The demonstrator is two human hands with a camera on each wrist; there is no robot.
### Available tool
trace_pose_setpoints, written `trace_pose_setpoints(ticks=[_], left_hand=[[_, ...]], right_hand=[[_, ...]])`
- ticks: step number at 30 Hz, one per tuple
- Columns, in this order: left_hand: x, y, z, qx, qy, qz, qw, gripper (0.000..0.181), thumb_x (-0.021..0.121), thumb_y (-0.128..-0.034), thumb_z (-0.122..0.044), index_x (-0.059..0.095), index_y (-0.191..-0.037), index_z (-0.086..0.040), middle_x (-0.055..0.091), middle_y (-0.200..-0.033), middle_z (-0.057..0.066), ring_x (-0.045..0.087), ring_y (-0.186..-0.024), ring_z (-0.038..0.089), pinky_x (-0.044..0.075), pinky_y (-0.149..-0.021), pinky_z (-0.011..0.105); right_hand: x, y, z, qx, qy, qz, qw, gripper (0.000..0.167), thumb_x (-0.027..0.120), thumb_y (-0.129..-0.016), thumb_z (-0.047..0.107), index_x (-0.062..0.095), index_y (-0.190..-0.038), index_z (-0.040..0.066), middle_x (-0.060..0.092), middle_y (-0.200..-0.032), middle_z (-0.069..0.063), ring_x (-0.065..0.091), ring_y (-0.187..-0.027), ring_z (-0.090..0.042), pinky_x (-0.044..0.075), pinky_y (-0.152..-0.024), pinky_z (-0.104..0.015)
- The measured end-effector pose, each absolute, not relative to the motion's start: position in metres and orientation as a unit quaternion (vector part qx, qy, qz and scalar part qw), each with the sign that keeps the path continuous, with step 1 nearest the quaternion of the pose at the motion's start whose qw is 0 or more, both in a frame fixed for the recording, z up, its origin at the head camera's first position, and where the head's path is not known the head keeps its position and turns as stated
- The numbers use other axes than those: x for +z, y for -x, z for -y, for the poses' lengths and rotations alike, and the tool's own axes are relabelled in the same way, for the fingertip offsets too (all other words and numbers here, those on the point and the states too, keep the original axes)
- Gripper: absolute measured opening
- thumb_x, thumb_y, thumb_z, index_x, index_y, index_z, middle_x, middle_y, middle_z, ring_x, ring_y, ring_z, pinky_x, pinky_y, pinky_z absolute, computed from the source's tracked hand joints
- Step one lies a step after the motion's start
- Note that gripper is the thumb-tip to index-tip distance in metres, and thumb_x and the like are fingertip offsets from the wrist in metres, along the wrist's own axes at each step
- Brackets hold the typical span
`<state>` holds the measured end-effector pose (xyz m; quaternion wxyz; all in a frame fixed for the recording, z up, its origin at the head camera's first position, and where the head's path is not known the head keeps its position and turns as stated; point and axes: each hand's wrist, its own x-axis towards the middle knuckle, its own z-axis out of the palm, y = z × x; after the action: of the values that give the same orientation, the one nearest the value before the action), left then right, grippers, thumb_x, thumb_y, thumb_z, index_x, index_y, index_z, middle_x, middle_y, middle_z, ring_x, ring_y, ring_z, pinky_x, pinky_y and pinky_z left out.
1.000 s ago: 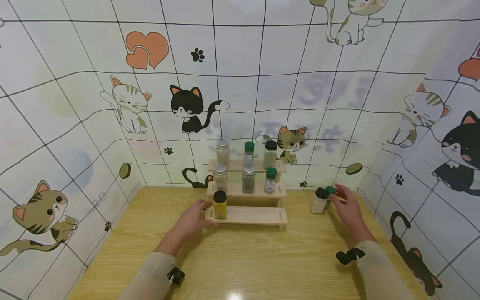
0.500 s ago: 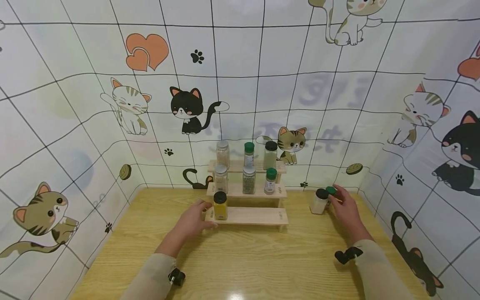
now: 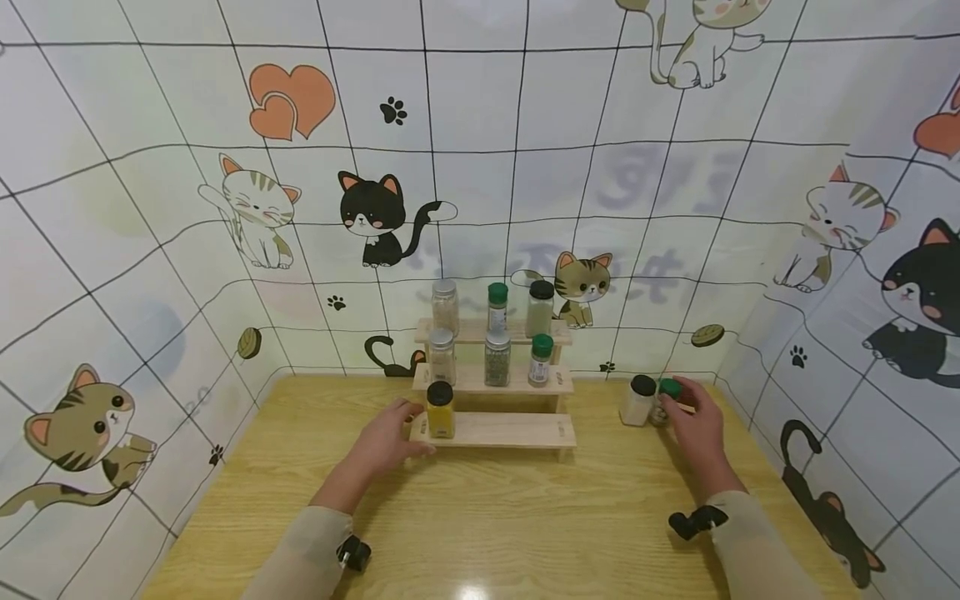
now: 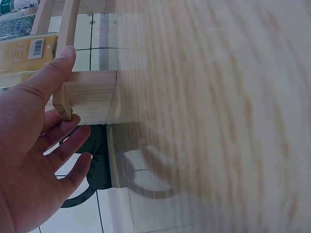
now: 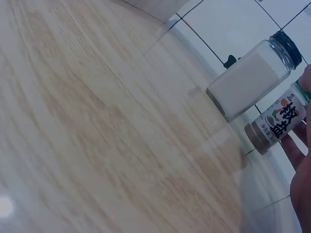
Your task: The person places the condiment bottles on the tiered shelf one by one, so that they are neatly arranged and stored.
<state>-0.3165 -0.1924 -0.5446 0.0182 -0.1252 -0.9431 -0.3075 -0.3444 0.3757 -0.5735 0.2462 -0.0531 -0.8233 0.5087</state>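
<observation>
My left hand [image 3: 386, 439] holds the left end of the bottom step of a three-step wooden spice rack [image 3: 502, 430]; in the left wrist view the thumb lies on the step's edge and fingertips reach round its end. Beside that hand, a yellow spice jar with a black cap [image 3: 440, 412] stands on the bottom step. My right hand [image 3: 697, 421] pinches a small green-capped spice jar [image 5: 277, 121] near its cap, at the table's right. The jar has a white label and brown contents, and is partly covered by the hand. Left of it stands a black-capped jar of pale powder [image 3: 638, 402].
The middle step bears two silver-capped jars and a green-capped jar [image 3: 540, 361]. On the top step stand a silver-capped jar [image 3: 445, 306], a green-capped jar [image 3: 497, 307] and a black-capped jar [image 3: 540, 307]. Cat-printed walls enclose the wooden table [image 3: 480, 517].
The green-capped jar in my right hand has shifted slightly right and forward from behind the black-capped jar, and more of it shows. My left hand and the rack stay in place.
</observation>
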Motion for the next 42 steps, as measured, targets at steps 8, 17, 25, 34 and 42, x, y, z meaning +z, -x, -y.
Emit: trace_pose_setpoints(ticks=[8, 17, 25, 34, 42], left_hand=[[-0.544, 0.317, 0.194, -0.310, 0.127, 0.942, 0.019, 0.078, 0.099, -0.0839, -0.042, 0.067, -0.147, -0.010, 0.066, -0.140, 0.005, 0.066, -0.129, 0.033, 0.056, -0.108, 0.056], [-0.542, 0.316, 0.194, -0.314, 0.126, 0.941, 0.017, 0.077, 0.099, -0.0844, -0.041, 0.067, -0.147, -0.009, 0.066, -0.139, 0.005, 0.066, -0.129, 0.033, 0.056, -0.107, 0.056], [-0.544, 0.315, 0.194, -0.310, 0.124, 0.942, 0.017, 0.077, 0.100, -0.0840, -0.040, 0.068, -0.146, -0.009, 0.066, -0.139, 0.005, 0.067, -0.128, 0.032, 0.057, -0.106, 0.055], [-0.546, 0.317, 0.194, -0.307, 0.126, 0.943, 0.017, 0.077, 0.099, -0.0839, -0.042, 0.067, -0.147, -0.010, 0.066, -0.140, 0.004, 0.066, -0.129, 0.032, 0.056, -0.107, 0.056], [-0.543, 0.315, 0.192, -0.309, 0.122, 0.943, 0.013, 0.077, 0.099, -0.0844, -0.041, 0.067, -0.147, -0.010, 0.066, -0.140, 0.004, 0.066, -0.129, 0.032, 0.056, -0.106, 0.056]], right_hand=[[-0.563, 0.332, -0.363, 0.542, 0.063, 0.791, 0.277, 0.042, 0.075, -0.106, 0.014, 0.067, -0.148, 0.008, 0.067, -0.112, 0.011, 0.061, -0.102, 0.000, 0.051, -0.081, -0.009], [-0.550, 0.312, -0.340, 0.546, 0.053, 0.780, 0.301, 0.042, 0.075, -0.106, 0.012, 0.068, -0.147, 0.010, 0.065, -0.116, 0.011, 0.060, -0.101, -0.005, 0.052, -0.075, -0.010], [-0.529, 0.298, -0.310, 0.571, 0.032, 0.762, 0.304, 0.041, 0.075, -0.106, 0.007, 0.069, -0.147, 0.009, 0.064, -0.115, 0.014, 0.061, -0.099, -0.010, 0.055, -0.069, -0.012], [-0.523, 0.292, -0.281, 0.584, -0.024, 0.767, 0.265, 0.039, 0.073, -0.108, 0.009, 0.068, -0.146, 0.009, 0.066, -0.118, 0.005, 0.064, -0.101, -0.013, 0.057, -0.074, -0.016], [-0.517, 0.291, -0.252, 0.602, -0.067, 0.762, 0.228, 0.040, 0.075, -0.107, 0.007, 0.067, -0.146, 0.006, 0.066, -0.119, -0.008, 0.066, -0.099, -0.015, 0.060, -0.076, -0.020]])
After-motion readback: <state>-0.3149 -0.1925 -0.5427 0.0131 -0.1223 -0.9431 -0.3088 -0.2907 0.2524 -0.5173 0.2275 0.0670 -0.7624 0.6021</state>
